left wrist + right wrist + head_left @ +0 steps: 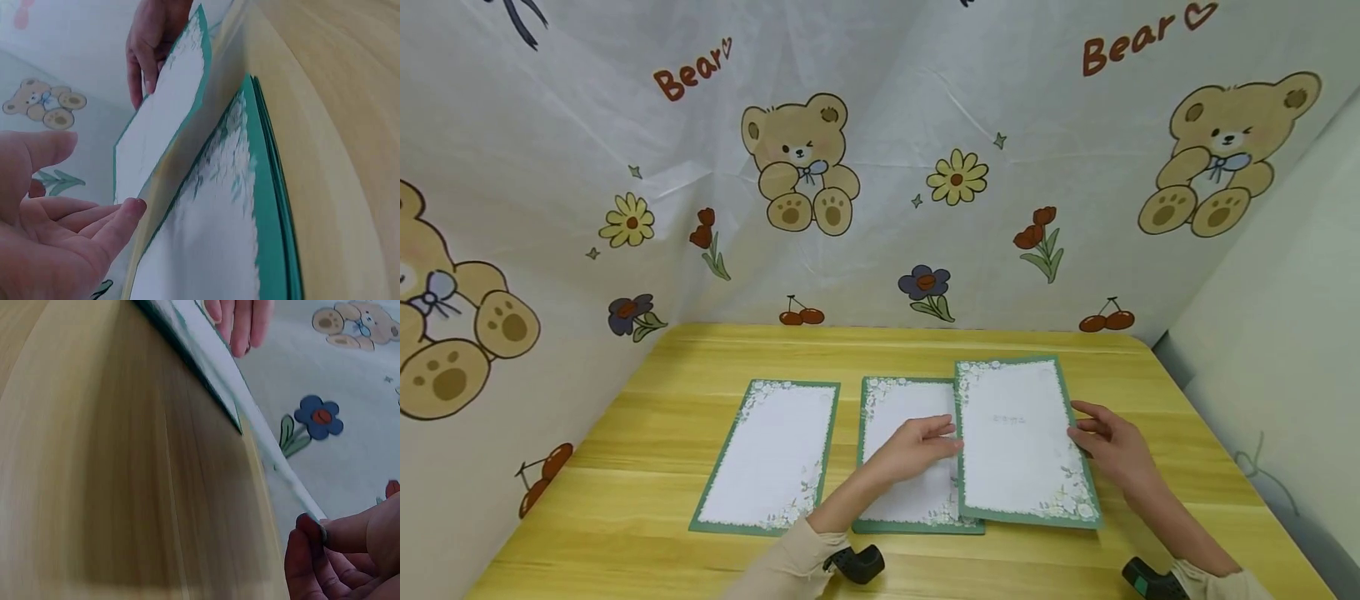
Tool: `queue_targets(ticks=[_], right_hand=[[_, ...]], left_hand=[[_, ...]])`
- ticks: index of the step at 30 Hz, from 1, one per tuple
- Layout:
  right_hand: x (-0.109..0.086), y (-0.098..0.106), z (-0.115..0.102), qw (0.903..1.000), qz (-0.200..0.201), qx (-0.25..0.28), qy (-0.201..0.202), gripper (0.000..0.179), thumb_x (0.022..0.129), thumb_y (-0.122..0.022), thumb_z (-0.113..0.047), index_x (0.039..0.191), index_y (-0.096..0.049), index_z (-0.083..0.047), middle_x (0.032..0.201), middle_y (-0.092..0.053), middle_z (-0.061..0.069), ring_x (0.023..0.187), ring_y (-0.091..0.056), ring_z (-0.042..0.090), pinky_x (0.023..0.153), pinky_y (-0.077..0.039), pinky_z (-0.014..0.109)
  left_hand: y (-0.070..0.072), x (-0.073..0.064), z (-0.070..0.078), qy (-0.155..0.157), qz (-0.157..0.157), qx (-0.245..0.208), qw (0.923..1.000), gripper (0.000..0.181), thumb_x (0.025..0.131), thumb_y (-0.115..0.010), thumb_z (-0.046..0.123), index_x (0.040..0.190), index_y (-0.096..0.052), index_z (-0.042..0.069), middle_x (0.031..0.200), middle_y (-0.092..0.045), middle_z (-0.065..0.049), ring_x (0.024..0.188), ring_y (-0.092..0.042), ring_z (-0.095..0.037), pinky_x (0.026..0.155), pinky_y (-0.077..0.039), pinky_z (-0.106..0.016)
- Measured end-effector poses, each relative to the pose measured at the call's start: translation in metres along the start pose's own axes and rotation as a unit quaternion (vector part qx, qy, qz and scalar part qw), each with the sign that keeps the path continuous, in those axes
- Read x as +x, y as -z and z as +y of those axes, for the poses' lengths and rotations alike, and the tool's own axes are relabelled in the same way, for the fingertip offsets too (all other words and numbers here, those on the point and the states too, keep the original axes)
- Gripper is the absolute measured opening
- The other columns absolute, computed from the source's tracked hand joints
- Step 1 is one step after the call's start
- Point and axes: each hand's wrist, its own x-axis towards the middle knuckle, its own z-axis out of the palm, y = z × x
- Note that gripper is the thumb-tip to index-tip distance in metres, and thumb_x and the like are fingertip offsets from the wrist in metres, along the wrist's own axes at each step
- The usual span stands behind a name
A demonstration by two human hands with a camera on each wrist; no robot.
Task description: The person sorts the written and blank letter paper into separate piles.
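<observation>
A white sheet of paper (1015,450) with a green border, white flowers at two corners and faint lettering is lifted off the table. My right hand (1116,446) pinches its right edge between thumb and finger. By the left edge is my left hand (917,450), thumb apart and fingers extended; a fingertip (133,207) touches or nearly touches that edge. Below and to the left lies a stack of similar sheets (887,492), partly covered by the raised one in the head view; the left wrist view shows its layered edges.
Another green-bordered sheet (771,454) lies on the left of the yellow wood-grain table (647,433). A white cloth (880,108) printed with bears and flowers hangs behind. Black wrist devices (859,565) show at both sleeves.
</observation>
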Motion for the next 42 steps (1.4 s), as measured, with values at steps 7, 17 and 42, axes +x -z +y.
queue_targets(ticks=[7,17,42], right_hand=[[-0.006,0.027,0.019,0.9998,-0.004,-0.019,-0.008,0.055,0.102,-0.058,-0.024,0.144,-0.042,0.008,0.12,-0.058,0.027,0.084,-0.054,-0.005,0.07,-0.052,0.018],[-0.009,0.027,0.034,0.9946,-0.021,-0.1,-0.02,0.056,0.104,-0.053,-0.032,0.14,-0.046,0.01,0.117,-0.063,0.026,0.095,-0.062,0.027,0.071,-0.051,0.032],[-0.008,0.021,0.028,0.9872,-0.005,-0.159,-0.006,0.065,0.103,-0.053,-0.04,0.136,-0.045,0.016,0.114,-0.061,0.028,0.104,-0.059,0.044,0.075,-0.054,0.045]], left_hand=[[-0.03,0.006,0.011,0.001,-0.072,-0.028,0.997,0.066,0.101,-0.059,0.03,0.152,-0.034,-0.002,0.153,-0.042,-0.011,0.138,-0.042,-0.02,0.105,-0.04,-0.028],[-0.049,0.004,0.008,0.035,-0.078,0.003,0.9964,0.07,0.099,-0.06,0.035,0.152,-0.033,-0.002,0.155,-0.037,-0.015,0.139,-0.04,-0.026,0.11,-0.036,-0.038],[-0.035,0.003,0.014,0.026,-0.103,0.008,0.9943,0.067,0.102,-0.056,0.034,0.152,-0.032,-0.002,0.155,-0.037,-0.015,0.141,-0.036,-0.026,0.107,-0.039,-0.036]])
